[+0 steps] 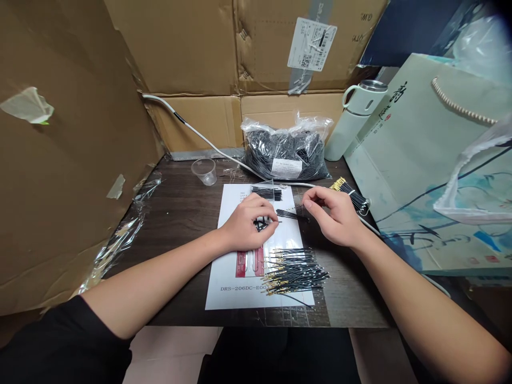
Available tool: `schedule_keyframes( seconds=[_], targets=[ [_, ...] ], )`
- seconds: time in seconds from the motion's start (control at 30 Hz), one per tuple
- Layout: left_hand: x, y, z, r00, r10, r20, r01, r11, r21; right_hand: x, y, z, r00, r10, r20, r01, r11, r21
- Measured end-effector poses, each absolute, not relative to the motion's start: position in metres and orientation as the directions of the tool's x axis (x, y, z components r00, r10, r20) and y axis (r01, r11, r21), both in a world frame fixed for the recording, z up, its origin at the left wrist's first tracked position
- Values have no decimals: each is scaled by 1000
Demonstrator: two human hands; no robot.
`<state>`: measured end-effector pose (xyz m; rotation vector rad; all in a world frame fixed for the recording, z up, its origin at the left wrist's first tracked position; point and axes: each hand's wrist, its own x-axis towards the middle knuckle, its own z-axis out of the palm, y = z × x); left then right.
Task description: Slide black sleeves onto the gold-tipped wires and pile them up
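My left hand (pixel 252 221) is over the printed paper sheet (pixel 230 213), thumb and forefinger pinched together. A thin dark tip shows at those fingertips, too small to name. My right hand (pixel 334 213) hovers on the right, its thumb and forefinger closed on the end of a thin wire (pixel 295 207) that points left. Just below that wire lies a small bundle of black wires (pixel 292 214). Short black pieces (pixel 262 224) are partly hidden under my left hand. Closer to me, a loose pile of black wires with gold-coloured ends (pixel 294 272) covers part of the sheet.
Behind my hands sit a clear box of short black pieces (pixel 267 193) and a clear plastic bag of black tubing or wire (pixel 286 152). A tied wire bundle (pixel 352 196), flask (pixel 354 122) and paper bag (pixel 432 160) stand right. A plastic cup (pixel 205 172) is left; cardboard (pixel 192 48) encloses the back.
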<state>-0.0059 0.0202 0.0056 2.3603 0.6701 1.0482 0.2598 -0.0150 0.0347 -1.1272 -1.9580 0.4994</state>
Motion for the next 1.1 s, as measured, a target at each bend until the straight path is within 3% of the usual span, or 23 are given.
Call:
schedule_keyframes(
  seconds=[0.17,0.43,0.73,0.97,1.1],
  targets=[
    [-8,15,11,675,566,474,291,-794,533,255,-15,29,-279,858,432,543,512,-666],
    [-20,32,14,520,683,514,522,-730,442,249,-14,19,-305,844,442,559,534,-634],
    [-20,37,9,595,673,439,533,-739,412,249,-15,17,-343,830,440,557,557,-616],
    [-16,35,4,408,787,463,682,-600,418,249,-15,18,-333,824,459,548,565,-617],
    [-15,37,-2,382,811,443,698,-567,437,248,-15,20,-338,819,463,546,572,-612]
  ],
)
